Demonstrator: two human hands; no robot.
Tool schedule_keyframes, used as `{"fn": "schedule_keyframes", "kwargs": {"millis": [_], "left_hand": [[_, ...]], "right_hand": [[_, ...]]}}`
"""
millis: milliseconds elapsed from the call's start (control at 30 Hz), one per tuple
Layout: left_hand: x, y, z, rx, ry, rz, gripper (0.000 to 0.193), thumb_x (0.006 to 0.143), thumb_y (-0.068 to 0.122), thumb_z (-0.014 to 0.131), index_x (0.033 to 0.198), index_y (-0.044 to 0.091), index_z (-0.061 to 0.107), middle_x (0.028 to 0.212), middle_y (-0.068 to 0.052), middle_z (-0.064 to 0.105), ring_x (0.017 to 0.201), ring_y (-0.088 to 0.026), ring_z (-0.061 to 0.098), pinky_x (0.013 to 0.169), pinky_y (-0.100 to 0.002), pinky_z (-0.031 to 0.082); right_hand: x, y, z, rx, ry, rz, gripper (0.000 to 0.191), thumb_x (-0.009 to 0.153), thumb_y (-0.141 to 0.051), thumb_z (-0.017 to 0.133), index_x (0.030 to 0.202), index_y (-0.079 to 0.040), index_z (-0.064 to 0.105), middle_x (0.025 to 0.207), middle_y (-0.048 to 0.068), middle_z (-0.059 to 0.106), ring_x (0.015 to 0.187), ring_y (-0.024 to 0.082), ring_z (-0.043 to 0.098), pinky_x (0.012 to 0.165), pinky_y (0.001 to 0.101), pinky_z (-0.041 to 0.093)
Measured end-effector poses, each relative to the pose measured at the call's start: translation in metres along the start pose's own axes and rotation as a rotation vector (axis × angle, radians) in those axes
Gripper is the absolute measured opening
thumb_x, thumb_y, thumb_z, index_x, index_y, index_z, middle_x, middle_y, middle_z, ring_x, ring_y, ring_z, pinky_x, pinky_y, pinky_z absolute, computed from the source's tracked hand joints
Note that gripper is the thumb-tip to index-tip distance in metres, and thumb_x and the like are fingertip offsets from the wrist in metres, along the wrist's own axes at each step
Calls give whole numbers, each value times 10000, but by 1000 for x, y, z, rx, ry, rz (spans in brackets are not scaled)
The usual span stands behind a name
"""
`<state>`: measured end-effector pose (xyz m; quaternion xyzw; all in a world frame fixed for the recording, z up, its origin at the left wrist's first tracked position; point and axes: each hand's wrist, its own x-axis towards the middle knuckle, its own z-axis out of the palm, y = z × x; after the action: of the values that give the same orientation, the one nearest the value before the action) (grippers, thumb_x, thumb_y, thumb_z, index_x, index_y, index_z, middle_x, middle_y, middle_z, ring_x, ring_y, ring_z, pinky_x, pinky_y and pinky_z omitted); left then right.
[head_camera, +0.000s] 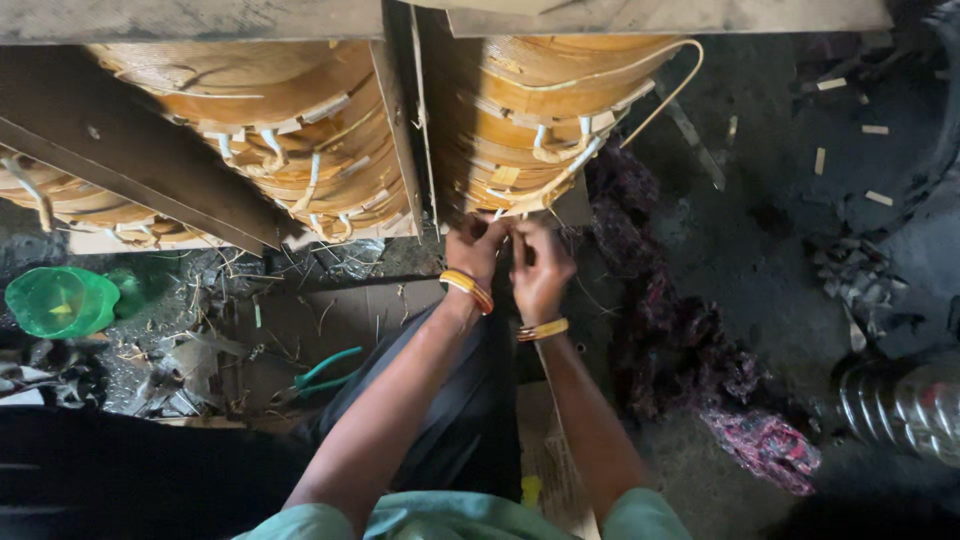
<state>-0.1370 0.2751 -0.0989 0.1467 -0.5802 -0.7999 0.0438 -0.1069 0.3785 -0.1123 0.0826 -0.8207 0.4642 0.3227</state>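
Pinching a pale tape end (512, 212) at the lower edge of the right-hand wound coil (545, 110), left hand (477, 248) and right hand (540, 268) both clenched on it, close together, apparently for tension; green-handled pliers (325, 372) below-left of coil.

Dim light; dark gritty floor (760, 250) w/ scattered debris (850, 270).

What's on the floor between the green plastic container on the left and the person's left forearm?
In the head view, between the green container and the left forearm lie straw-like scraps, a flattened cardboard sheet and green-handled pliers.
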Motion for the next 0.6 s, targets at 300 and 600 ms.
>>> {"fn": "schedule_keyframes", "kwargs": {"millis": [300,600], "left_hand": [[-25,11,4,13,82,-19,181,919,-3,668,1099,-4,685,873,-85,721,721,-138,609,639,-299,483],[-29,-10,-22,-131,-156,157,403,937,21,561,1318,22,691,1177,-65,713,1057,-123,645,946,-276,496]], "right_hand": [[0,6,-6,-276,-344,-76,547,903,-176,646,1418,-31,533,1052,237,684,945,422,676,811,504,549],[26,11,-5,-173,-523,-81,194,1078,-273,553,1150,-101,610,874,150,687,727,328,698,626,407,544]]}}
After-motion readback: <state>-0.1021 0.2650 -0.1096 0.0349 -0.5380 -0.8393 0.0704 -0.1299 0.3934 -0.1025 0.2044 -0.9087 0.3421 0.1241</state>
